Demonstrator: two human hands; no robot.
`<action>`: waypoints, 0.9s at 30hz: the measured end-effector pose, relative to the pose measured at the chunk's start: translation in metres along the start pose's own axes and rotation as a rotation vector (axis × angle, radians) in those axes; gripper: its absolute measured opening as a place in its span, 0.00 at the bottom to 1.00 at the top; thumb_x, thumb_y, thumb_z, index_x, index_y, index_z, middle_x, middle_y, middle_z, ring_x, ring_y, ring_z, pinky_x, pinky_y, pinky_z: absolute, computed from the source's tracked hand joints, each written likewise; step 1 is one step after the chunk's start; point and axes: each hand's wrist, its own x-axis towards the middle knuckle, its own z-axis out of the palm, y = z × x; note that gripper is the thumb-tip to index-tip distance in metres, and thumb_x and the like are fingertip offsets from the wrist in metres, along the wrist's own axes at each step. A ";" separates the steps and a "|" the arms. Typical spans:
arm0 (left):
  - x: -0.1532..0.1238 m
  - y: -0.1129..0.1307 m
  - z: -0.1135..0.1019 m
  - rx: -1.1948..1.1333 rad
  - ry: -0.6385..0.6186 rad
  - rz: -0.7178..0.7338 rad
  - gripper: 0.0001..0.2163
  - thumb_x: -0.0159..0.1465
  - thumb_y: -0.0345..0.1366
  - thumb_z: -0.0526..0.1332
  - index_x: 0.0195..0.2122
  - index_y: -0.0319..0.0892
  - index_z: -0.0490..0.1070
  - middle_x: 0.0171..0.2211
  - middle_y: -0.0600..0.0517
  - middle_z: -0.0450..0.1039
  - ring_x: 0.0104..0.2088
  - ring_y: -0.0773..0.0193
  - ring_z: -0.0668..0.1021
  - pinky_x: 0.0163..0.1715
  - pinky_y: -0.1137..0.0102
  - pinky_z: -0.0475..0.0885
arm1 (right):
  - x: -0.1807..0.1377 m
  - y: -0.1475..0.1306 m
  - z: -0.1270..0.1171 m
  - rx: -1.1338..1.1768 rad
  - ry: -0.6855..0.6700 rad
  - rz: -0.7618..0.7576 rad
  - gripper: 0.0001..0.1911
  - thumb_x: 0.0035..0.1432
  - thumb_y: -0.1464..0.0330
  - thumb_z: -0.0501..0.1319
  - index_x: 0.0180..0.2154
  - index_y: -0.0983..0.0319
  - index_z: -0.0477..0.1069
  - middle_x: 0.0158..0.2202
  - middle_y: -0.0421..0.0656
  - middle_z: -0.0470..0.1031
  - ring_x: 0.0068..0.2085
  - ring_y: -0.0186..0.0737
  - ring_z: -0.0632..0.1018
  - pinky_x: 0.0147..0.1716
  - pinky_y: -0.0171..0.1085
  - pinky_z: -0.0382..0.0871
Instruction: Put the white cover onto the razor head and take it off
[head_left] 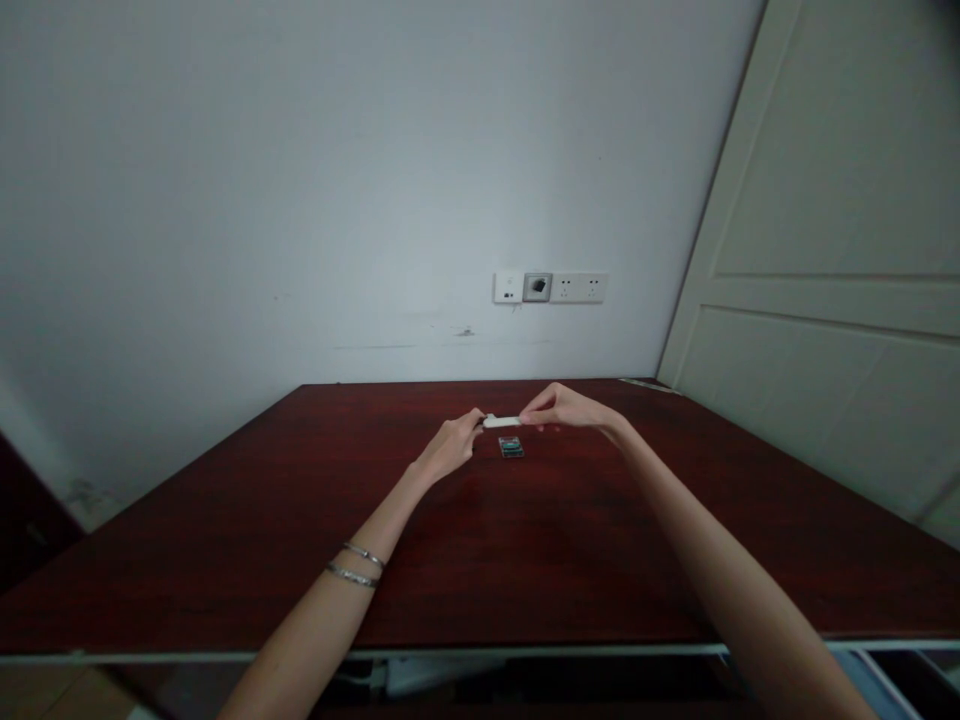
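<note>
Both my arms reach out over a dark red-brown table (300, 520). Between my hands I hold a small flat white object (501, 422) a little above the tabletop. My left hand (452, 446) pinches its left end, fingers closed. My right hand (564, 408) pinches its right end from above. Just below the white object, a small dark rectangular piece (511, 447) lies flat on the table. Two thin silver bangles (355, 564) circle my left forearm.
A white wall stands behind the table, with a strip of sockets (550, 288) above the far edge. A pale panelled door (832, 260) closes off the right side. The table's near edge has a light trim (450, 652).
</note>
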 end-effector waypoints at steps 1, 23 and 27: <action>0.000 0.000 0.000 0.000 0.001 -0.002 0.07 0.63 0.28 0.51 0.42 0.42 0.62 0.34 0.49 0.72 0.33 0.62 0.77 0.32 0.73 0.66 | -0.001 0.001 -0.002 -0.006 0.005 0.001 0.23 0.45 0.52 0.63 0.31 0.66 0.78 0.18 0.38 0.67 0.19 0.27 0.62 0.18 0.31 0.55; -0.001 -0.007 0.007 0.004 0.002 0.006 0.07 0.63 0.28 0.49 0.41 0.41 0.62 0.35 0.46 0.72 0.36 0.59 0.77 0.33 0.71 0.68 | 0.004 -0.005 0.012 -0.040 0.103 -0.092 0.22 0.47 0.53 0.62 0.32 0.65 0.78 0.19 0.39 0.69 0.21 0.29 0.62 0.21 0.32 0.54; -0.001 -0.006 0.005 -0.007 0.003 0.009 0.06 0.63 0.28 0.50 0.40 0.41 0.62 0.36 0.46 0.72 0.37 0.59 0.77 0.32 0.71 0.68 | 0.007 0.008 0.008 -0.035 0.121 -0.057 0.22 0.46 0.53 0.62 0.32 0.66 0.78 0.18 0.39 0.68 0.20 0.28 0.62 0.20 0.32 0.54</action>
